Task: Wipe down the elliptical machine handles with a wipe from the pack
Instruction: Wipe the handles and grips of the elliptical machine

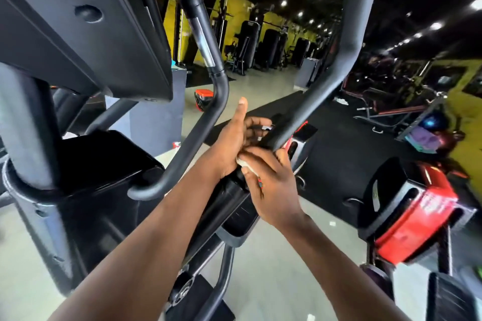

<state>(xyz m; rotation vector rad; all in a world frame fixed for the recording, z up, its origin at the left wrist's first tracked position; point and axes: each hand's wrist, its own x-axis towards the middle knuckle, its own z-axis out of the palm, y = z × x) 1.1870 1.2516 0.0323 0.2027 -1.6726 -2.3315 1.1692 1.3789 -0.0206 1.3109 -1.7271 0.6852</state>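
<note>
Both forearms are stretched forward so the handle (pixel 307 101) can be reached. A wipe (pixel 246 164) is pinched under the right hand (pixel 271 187), probably for rubbing; the left hand (pixel 240 138) is curled loosely beside the bar, thumb up, grip unclear.

Most of the white wipe (pixel 246 164) is hidden between the left hand (pixel 234 143) and right hand (pixel 271 185) at the lower end of the long handle (pixel 339 65), whose top runs past the upper edge, and the machines beyond that handle blur together.
</note>
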